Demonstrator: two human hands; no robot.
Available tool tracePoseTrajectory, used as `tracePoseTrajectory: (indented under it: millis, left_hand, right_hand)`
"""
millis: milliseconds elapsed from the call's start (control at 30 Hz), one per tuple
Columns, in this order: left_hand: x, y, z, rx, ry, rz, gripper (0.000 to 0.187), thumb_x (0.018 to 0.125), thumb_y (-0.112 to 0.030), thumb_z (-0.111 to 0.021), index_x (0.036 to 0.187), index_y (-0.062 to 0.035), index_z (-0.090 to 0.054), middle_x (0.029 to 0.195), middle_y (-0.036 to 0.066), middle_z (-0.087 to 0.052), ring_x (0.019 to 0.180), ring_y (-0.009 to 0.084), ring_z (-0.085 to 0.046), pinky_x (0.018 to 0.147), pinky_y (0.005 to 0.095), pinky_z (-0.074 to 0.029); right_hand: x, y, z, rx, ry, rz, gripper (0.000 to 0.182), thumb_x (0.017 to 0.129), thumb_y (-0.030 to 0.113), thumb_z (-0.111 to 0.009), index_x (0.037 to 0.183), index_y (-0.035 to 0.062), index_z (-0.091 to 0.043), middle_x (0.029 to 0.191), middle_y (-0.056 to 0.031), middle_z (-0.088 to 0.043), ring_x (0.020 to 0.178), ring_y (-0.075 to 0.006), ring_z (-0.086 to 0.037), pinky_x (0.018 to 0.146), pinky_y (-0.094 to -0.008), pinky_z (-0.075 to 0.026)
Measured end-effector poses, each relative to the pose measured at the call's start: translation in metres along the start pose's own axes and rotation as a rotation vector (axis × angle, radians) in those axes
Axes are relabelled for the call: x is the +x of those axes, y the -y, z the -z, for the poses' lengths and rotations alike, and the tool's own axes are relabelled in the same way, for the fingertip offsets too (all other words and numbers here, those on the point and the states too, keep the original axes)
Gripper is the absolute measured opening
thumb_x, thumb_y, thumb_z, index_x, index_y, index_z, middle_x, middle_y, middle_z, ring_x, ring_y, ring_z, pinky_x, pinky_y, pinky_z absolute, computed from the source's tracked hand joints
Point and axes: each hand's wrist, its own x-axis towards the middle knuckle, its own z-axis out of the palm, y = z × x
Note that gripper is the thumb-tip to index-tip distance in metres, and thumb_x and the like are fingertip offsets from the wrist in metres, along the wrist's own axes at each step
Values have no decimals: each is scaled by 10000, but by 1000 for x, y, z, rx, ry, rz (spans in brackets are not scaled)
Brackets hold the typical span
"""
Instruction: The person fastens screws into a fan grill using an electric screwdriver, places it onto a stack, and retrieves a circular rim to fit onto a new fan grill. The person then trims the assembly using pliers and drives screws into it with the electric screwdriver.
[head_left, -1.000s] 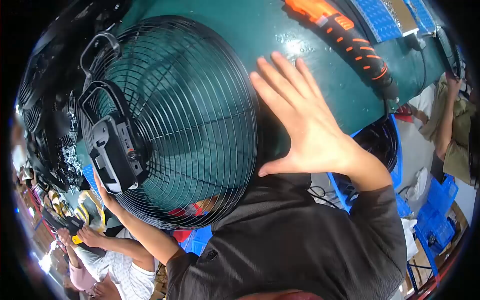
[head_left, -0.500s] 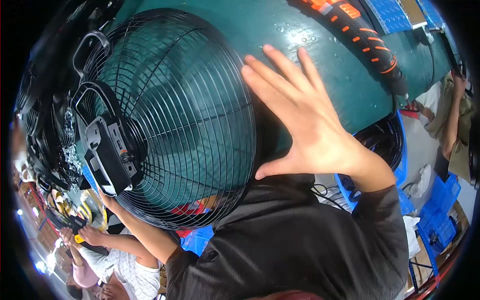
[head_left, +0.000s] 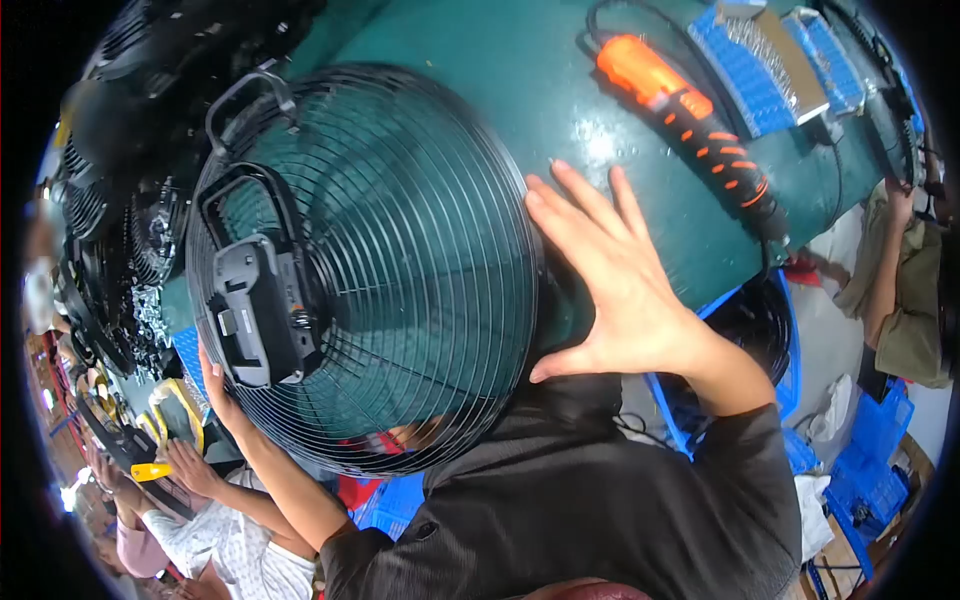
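Observation:
A round black wire-caged fan (head_left: pixel 430 270) stands before me on the green table, its black housing with a handle (head_left: pixel 262 310) facing left. My left hand (head_left: pixel 222 395) is at the lower left edge of the cage, gripping it there; some fingers are hidden behind the wires. My right hand (head_left: pixel 625 300) is open, fingers and thumb spread wide, with the fingertips right at the cage's right rim. Beyond that hand lies an orange and black power screwdriver (head_left: pixel 690 125) on the table.
Boxes of small screws (head_left: pixel 765 75) sit at the back right of the green table (head_left: pixel 500 60). Dark fan parts (head_left: pixel 140 240) crowd the left. A blue crate (head_left: pixel 790 350) stands below the table's right edge. Co-workers' hands (head_left: pixel 190 470) work at lower left; another person's arm (head_left: pixel 885 270) shows far right.
The view has shifted, bringing the whole screwdriver and the screw boxes into sight. The fan appears farther right and lower. My right hand stays spread at its rim, my left at its lower edge.

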Motion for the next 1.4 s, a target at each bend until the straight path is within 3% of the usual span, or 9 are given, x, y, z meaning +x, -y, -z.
tracePoseTrajectory:
  millis: [67,200,300,367,567,700,867,1067,1400]
  left_hand:
    - [0,-11,-8,31,-1,-12,725,926,-270,-537,1539,59,-332,1514,196,-451,1410,272,-430,1200,389,-266]
    - [-7,-35,-12,63,-2,-254,619,992,-159,-528,1538,52,-326,1586,210,-367,1486,297,-334,1231,413,-196]
    - [-27,-70,6,400,-223,-339,470,975,-26,-580,1436,20,-502,1380,165,-582,1266,244,-574,1047,350,-459]
    - [-32,-93,19,674,-343,-432,239,948,-19,-612,1181,-1,-663,1036,94,-668,903,165,-656,749,314,-535]
    - [-28,-79,89,1406,-264,-241,215,830,-107,-702,1036,-45,-695,935,154,-691,859,371,-675,751,475,-524]
    - [-1,-69,101,1351,-68,-49,223,725,-229,-737,807,-22,-745,820,201,-717,797,394,-707,720,493,-569]
    - [15,-63,107,1388,-42,-24,188,709,-272,-758,813,-115,-765,828,141,-734,830,335,-720,740,447,-575]
    - [21,-57,115,1257,-39,-30,154,738,-266,-770,847,-157,-774,853,88,-745,864,284,-723,767,428,-568]
    - [-2,-57,122,1153,-154,-131,164,776,-180,-683,904,-137,-777,883,137,-743,882,326,-720,782,454,-562]
  right_hand:
    - [0,2,7,9,14,34,1289,529,553,-896,1536,-3,-315,1560,-241,-375,1514,-418,-214,1218,-631,-30]
    - [-2,-1,50,-212,-359,37,933,619,254,-918,1395,-32,-487,1486,-258,-444,1371,-422,-444,1120,-492,-381]
    - [-2,-15,75,-614,-504,-75,758,623,128,-892,1290,-2,-555,1231,-208,-582,1104,-384,-584,937,-444,-494]
    - [-5,-18,83,-648,-401,-180,715,654,170,-883,1280,26,-567,1122,-176,-600,1040,-358,-595,886,-425,-511]
    - [0,-41,91,-626,-314,-307,589,746,321,-837,1210,37,-612,1022,-172,-649,946,-366,-661,794,-451,-540]
    - [0,-60,94,-431,-391,-197,564,719,209,-822,1214,23,-625,1107,-163,-701,974,-311,-701,860,-398,-546]
    - [-20,-60,116,321,-611,-262,558,842,0,-693,1370,-10,-514,1051,-49,-640,934,-114,-609,831,-271,-491]
    - [-26,16,142,1002,-942,-23,316,988,240,-623,1246,67,-561,827,-2,-543,699,-104,-525,617,-255,-454]
    - [-7,89,106,1070,-890,-5,365,1024,232,-584,1341,69,-505,874,-17,-577,725,-111,-569,646,-259,-486]
